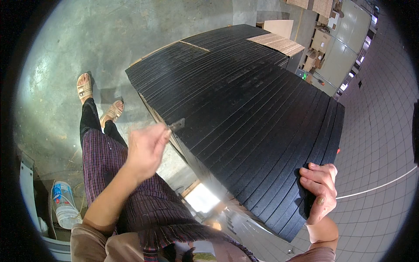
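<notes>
Working at the near edge of a broad stack of black strips point(244, 118), which lies raised above the floor point(144, 26) in front of the person and fills the middle of the view. Strips run side by side, with thin lines between them.

Left hand point(147, 150): closed around a small metal blade point(177, 125), whose flat end reaches over the stack's edge. Hand is blurred, so the blade's exact shape, perhaps a scraper or a knife, is uncertain.

Right hand point(321, 187): bent fingers rest on the strips at the stack's right end, well apart from the blade; whether the thumb hooks beneath cannot be told.

Surroundings: brown corrugated sheet point(279, 43) on the far end of the stack; narrow pale strip point(195, 45) lying on the black surface; white bucket point(68, 216) at lower left; white cord point(379, 188) at right.

Notes on method (judgement): the stroke should go better with the blade low and in line with one seam, in short, even passes. Pressing too hard would likely nick the neighbouring strip. Steady pressure from the right hand ought to stop the strips sliding, and its fingers are best left out of the blade's path.
</notes>
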The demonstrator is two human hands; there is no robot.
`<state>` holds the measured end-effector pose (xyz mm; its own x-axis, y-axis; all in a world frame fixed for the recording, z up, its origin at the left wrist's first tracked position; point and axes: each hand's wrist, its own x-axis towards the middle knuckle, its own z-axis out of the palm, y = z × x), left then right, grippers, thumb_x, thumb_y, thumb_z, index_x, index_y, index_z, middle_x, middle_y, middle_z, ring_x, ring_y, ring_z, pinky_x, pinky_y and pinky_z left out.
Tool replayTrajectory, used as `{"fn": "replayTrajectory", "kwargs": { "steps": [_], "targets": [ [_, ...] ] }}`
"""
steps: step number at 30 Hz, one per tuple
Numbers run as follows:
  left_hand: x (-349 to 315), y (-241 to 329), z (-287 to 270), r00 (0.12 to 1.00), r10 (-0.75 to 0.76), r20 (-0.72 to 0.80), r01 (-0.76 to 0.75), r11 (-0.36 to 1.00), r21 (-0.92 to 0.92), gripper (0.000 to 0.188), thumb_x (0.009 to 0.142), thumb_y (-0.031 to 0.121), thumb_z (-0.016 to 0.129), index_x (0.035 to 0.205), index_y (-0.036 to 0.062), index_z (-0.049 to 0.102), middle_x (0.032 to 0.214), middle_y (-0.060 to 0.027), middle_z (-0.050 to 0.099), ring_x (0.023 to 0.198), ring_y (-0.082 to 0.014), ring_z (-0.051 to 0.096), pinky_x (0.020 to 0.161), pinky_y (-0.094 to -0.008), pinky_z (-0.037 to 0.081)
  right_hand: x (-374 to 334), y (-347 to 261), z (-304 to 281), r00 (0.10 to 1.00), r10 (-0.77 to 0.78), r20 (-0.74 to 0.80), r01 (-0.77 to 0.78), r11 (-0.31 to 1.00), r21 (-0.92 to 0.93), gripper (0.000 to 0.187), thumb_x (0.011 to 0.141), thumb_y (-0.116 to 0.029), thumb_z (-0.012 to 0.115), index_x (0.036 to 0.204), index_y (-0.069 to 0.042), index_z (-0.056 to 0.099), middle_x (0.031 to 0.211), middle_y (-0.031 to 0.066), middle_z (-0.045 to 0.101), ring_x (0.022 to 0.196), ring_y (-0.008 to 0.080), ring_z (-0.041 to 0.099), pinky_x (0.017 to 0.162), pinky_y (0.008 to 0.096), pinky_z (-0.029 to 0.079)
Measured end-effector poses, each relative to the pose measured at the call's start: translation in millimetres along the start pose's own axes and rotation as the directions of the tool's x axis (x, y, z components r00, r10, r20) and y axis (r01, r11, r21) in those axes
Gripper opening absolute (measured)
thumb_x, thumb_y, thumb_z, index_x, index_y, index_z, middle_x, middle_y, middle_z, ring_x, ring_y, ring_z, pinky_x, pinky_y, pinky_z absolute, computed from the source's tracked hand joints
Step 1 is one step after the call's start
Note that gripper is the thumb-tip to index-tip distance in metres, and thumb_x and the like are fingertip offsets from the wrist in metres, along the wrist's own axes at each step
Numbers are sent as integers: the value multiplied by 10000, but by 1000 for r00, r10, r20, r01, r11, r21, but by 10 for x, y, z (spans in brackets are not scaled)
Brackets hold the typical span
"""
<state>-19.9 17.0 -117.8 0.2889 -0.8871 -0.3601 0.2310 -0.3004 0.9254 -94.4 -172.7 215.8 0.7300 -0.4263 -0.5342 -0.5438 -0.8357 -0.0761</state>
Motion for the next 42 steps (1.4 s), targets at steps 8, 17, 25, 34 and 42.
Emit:
{"fn": "replayTrajectory", "kwargs": {
  "steps": [8, 17, 25, 34, 42],
  "targets": [
    [-127, 93, 118, 991, 22, -130, -32, 997, -71, 257, 973, 178, 542, 777, 12, 527, 606, -207, 512, 559, -391, 558, 537, -442, 420, -7, 12, 20, 1000, -10, -19, 10, 1000, 9, 403, 959, -244, 376, 919, -11, 703, 994, 139, 717, 967, 288, 608, 881, 447, 400],
    [-148, -60, 118, 979, -103, -175, 83, 990, -115, 276, 976, 162, 545, 755, -3, 529, 556, -149, 501, 475, -261, 517, 496, -382, 404, -23, -24, -26, 1000, 9, 26, -9, 1000, -21, 399, 966, -258, 367, 937, -36, 697, 1022, 129, 714, 973, 290, 610, 877, 448, 401],
    [-102, -39, 74, 969, -249, 8, 241, 929, -282, 106, 979, 61, 490, 969, 20, 587, 551, -71, 545, 487, -169, 551, 509, -310, 430, -6, -24, -26, 999, 19, 35, -17, 999, -37, 388, 959, -243, 361, 940, -35, 688, 1013, 123, 714, 970, 285, 611, 892, 446, 389],
    [-83, -41, 52, 992, -111, -60, 103, 987, -126, 112, 959, 88, 516, 881, 24, 564, 592, -146, 559, 531, -323, 588, 538, -403, 444, -2, -10, -25, 999, 13, 30, -12, 1000, -29, 393, 944, -249, 374, 920, -32, 701, 1003, 127, 720, 968, 285, 612, 884, 444, 395],
    [-53, -88, 74, 988, -135, -80, 133, 991, -34, 178, 952, 147, 559, 822, 35, 510, 588, -180, 527, 544, -375, 573, 524, -438, 420, 4, -18, -23, 1000, 17, 20, -16, 999, -31, 403, 953, -248, 371, 915, -24, 704, 994, 133, 720, 963, 288, 613, 883, 445, 395]
  ]
}}
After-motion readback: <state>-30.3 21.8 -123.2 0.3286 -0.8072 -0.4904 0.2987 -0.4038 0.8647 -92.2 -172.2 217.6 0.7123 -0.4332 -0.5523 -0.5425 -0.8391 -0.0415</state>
